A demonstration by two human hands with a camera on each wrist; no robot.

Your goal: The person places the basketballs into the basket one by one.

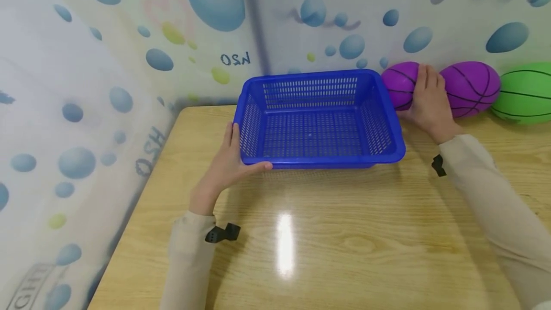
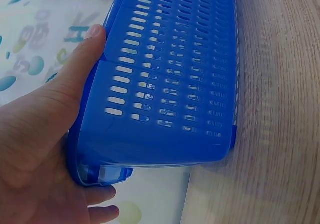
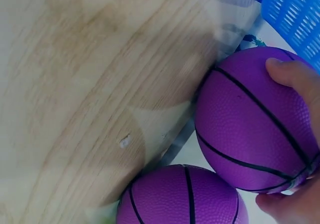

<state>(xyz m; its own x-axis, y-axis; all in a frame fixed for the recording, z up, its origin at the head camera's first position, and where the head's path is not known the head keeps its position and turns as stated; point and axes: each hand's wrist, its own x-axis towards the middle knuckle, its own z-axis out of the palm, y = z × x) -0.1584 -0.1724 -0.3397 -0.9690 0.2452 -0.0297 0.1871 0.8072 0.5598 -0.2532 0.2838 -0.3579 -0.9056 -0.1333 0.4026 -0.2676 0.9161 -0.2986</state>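
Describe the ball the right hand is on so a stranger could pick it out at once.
Start at the blue basket in the middle of the wooden table. Three balls line the wall to its right. The one meant is the purple ball nearest the basket, under the right hand; the other purple ball and the green ball lie farther right, untouched.

Both arms wear long, loose beige sleeves. A small black strap sits at each cuff. Each hand is bare.

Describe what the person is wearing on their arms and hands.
Both arms wear long, loose beige sleeves reaching the wrists. A small black strap or clip sits at each cuff: on the left sleeve and on the right sleeve. The left hand and right hand are bare, with no gloves, rings or watch visible.
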